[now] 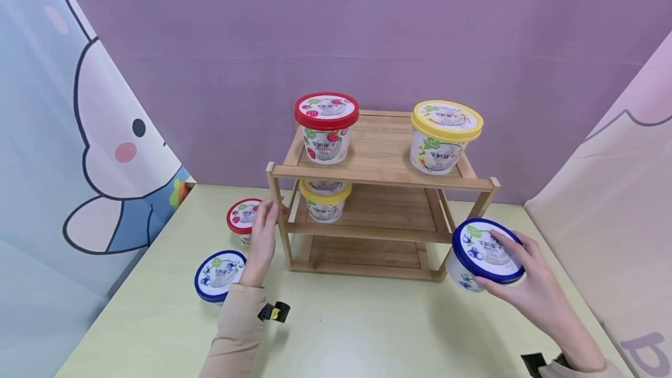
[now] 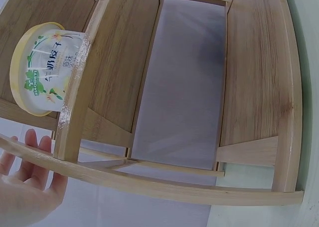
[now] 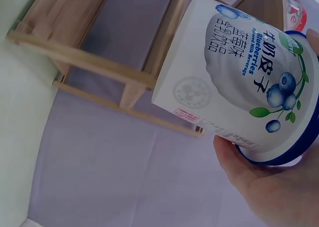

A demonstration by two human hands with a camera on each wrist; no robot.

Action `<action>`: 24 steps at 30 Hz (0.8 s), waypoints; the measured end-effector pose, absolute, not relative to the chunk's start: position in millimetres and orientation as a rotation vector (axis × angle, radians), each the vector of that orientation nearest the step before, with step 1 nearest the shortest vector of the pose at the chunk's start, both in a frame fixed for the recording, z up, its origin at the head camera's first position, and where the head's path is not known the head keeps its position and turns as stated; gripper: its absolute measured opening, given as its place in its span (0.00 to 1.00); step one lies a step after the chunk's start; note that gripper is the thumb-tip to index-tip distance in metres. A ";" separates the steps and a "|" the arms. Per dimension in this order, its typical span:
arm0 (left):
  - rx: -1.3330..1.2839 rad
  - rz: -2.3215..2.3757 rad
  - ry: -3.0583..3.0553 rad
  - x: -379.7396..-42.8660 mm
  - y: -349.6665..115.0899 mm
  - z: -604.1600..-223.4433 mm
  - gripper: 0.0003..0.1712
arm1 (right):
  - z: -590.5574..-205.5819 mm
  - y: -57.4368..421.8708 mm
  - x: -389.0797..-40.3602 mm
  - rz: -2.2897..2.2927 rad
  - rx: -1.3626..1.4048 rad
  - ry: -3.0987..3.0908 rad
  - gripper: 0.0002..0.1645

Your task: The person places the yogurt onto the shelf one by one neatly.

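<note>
My right hand [image 1: 541, 284] grips a white tub with a blue lid [image 1: 485, 249], thumb on its near side and fingers over the lid. It is held off the table beside the right front leg of a three-tier wooden rack [image 1: 388, 177]. The right wrist view shows blueberries printed on the tub [image 3: 239, 72]. At the rack's left front post, my left hand [image 1: 262, 247] touches the wood, its fingers extended in the left wrist view. A yellow-lidded tub [image 1: 325, 209] stands on the middle shelf, near that hand.
On the top shelf stand a red-lidded tub [image 1: 325, 127] at left and a yellow-lidded tub [image 1: 445, 136] at right. Left of the rack, another red-lidded tub [image 1: 242, 217] and a blue-lidded tub [image 1: 217, 276] sit on the pale table [image 1: 367, 331]. A purple curtain [image 1: 336, 28] hangs behind.
</note>
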State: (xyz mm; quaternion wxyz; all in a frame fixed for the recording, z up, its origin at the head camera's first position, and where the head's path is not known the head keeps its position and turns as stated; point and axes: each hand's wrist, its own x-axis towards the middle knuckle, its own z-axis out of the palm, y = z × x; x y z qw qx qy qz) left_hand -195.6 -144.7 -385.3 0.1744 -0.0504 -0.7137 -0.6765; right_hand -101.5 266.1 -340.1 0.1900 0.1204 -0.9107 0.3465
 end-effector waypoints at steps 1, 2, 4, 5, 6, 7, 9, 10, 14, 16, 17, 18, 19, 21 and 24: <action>-0.144 -1.920 -2.020 -195.9 -144.8 -385.6 0.22 | -339.3 263.8 -102.0 0.969 0.349 -2.560 0.49; -0.144 -1.922 -2.018 -196.1 -144.7 -385.5 0.22 | -338.6 261.4 -102.7 0.969 0.361 -2.560 0.49; -0.140 -1.919 -2.018 -196.2 -144.5 -385.5 0.22 | -337.4 256.6 -104.4 0.978 0.386 -2.558 0.48; -0.136 -1.919 -2.019 -196.3 -144.5 -385.5 0.22 | -336.8 254.4 -105.3 0.982 0.397 -2.556 0.48; -0.137 -1.919 -2.015 -196.5 -144.4 -385.6 0.22 | -336.3 252.2 -106.5 0.985 0.406 -2.554 0.48; -0.140 -1.919 -2.009 -196.7 -144.2 -385.5 0.21 | -336.0 250.1 -107.8 0.986 0.413 -2.552 0.48; -0.150 -1.917 -1.998 -196.8 -143.7 -385.1 0.20 | -335.4 246.0 -110.2 0.996 0.427 -2.546 0.48; -0.155 -1.919 -1.992 -197.3 -143.5 -385.2 0.20 | -335.1 244.1 -111.4 1.001 0.433 -2.543 0.48; -0.166 -1.918 -1.982 -197.3 -143.2 -385.3 0.19 | -334.4 236.1 -116.4 1.014 0.459 -2.539 0.47; -0.164 -1.919 -1.984 -197.4 -143.5 -385.6 0.19 | -334.0 231.9 -118.7 1.017 0.469 -2.542 0.46; -0.163 -1.918 -1.988 -197.1 -143.7 -385.6 0.19 | -333.9 229.8 -119.8 1.021 0.473 -2.544 0.46; -0.162 -1.923 -1.990 -197.2 -143.9 -385.9 0.19 | -333.7 227.6 -121.0 1.022 0.474 -2.548 0.46; -0.161 -1.923 -1.996 -197.1 -144.2 -386.1 0.19 | -333.5 225.4 -122.0 1.022 0.474 -2.554 0.45; -0.160 -1.930 -2.000 -196.8 -144.4 -386.2 0.20 | -332.8 221.3 -124.3 1.023 0.474 -2.565 0.45; -0.155 -1.928 -2.009 -196.4 -144.4 -386.4 0.21 | -331.6 215.7 -128.9 1.016 0.477 -2.577 0.45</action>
